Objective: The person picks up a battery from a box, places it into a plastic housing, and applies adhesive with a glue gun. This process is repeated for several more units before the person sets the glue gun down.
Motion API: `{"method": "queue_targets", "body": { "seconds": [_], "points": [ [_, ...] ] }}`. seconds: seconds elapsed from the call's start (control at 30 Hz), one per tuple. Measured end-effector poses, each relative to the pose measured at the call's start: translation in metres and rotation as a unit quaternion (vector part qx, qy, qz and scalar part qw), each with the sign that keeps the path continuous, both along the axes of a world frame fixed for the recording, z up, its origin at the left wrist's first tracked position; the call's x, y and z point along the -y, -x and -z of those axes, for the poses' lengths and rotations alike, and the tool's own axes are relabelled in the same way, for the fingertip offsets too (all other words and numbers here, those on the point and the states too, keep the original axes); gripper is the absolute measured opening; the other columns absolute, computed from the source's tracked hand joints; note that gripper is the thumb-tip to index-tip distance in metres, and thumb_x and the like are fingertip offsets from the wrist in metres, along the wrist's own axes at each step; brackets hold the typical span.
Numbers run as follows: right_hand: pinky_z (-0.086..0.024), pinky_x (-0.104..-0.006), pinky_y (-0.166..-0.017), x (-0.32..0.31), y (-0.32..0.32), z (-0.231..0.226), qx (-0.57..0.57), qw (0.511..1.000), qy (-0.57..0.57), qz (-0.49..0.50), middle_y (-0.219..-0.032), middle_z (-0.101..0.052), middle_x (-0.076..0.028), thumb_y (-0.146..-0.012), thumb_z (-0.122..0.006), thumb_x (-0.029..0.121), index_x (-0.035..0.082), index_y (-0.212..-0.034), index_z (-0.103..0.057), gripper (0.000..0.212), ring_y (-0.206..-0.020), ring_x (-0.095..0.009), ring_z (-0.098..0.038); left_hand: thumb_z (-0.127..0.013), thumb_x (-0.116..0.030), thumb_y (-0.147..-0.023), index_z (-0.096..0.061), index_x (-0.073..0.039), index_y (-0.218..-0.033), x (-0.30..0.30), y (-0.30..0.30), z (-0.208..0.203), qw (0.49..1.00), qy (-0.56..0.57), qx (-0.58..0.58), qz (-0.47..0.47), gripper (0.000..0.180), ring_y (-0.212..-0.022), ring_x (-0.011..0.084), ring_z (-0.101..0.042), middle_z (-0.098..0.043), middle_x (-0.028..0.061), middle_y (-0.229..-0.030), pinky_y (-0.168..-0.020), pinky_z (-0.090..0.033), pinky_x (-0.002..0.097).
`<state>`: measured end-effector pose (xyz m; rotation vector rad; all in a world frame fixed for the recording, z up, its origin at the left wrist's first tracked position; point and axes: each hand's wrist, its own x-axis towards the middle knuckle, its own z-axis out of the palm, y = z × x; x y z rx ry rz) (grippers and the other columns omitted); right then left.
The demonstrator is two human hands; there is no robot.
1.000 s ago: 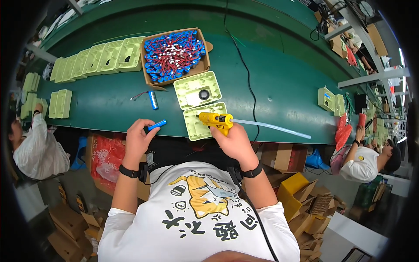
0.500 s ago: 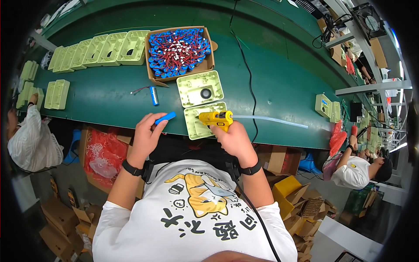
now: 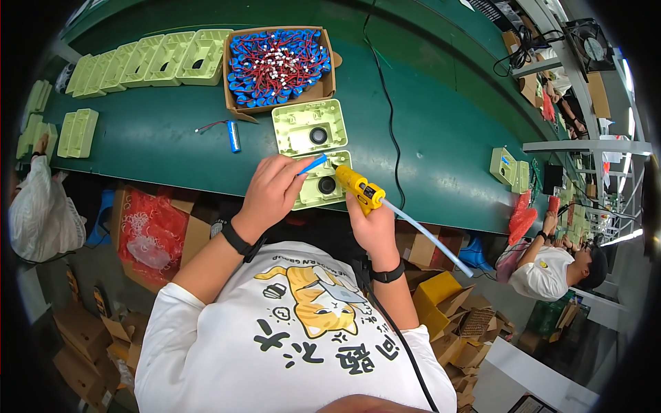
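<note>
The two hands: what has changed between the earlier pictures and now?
The left hand has carried its blue battery rightward, over the nearer green case. The right hand has shifted the yellow glue gun slightly right and turned its nozzle from leftward to away-and-left, uncovering the black round part in that case. Nothing was let go or newly taken. The loose battery and cardboard box stayed in place.

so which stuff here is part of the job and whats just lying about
Seemingly in the job:
blue cell, in the left hand
yellow glue gun, in the right hand
pale green shell beneath them
wired blue cells, boxed

Probably just lying about:
red plastic, lower left
cardboard boxes, lower right
</note>
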<state>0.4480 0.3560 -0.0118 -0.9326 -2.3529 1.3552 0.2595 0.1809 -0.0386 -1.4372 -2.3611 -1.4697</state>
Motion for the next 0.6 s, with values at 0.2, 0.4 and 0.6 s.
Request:
{"method": "queue_targets", "body": {
  "seconds": [0.2, 0.4, 0.6],
  "points": [
    [-0.053, -0.0364, -0.068, 0.000, -0.002, 0.015, -0.030, 0.999, -0.032, -0.019, -0.092, -0.077, -0.013, -0.108, -0.079, 0.015, -0.005, -0.118, -0.078, 0.023, -0.072, -0.020, -0.065, -0.081, -0.007, -0.101, -0.081, -0.012, -0.135, -0.002, 0.002, 0.002, 1.000, 0.004, -0.025, -0.009, 0.034, -0.103, 0.0302, -0.070, -0.074, 0.0080, -0.112, -0.098, -0.055, 0.0458],
    [-0.052, -0.0387, -0.066, 0.001, -0.003, 0.012, -0.016, 0.994, -0.091, -0.059, -0.085, -0.073, -0.017, -0.106, -0.079, 0.011, -0.006, -0.111, -0.076, 0.018, -0.069, -0.026, -0.066, -0.084, -0.009, -0.100, -0.081, -0.012, -0.119, -0.007, 0.002, 0.012, 0.999, -0.019, -0.030, 0.004, 0.019, -0.100, 0.0281, -0.074, -0.079, 0.0052, -0.108, -0.100, -0.054, 0.0455],
    [-0.054, -0.0379, -0.066, 0.001, 0.000, 0.003, -0.016, 0.994, -0.084, -0.061, -0.083, -0.075, -0.016, -0.105, -0.079, 0.011, -0.006, -0.110, -0.077, 0.018, -0.070, -0.025, -0.070, -0.086, -0.011, -0.099, -0.080, -0.011, -0.114, -0.007, 0.003, 0.019, 0.998, -0.035, -0.043, -0.004, 0.016, -0.097, 0.0283, -0.075, -0.081, 0.0050, -0.105, -0.101, -0.054, 0.0441]
  ]
}}
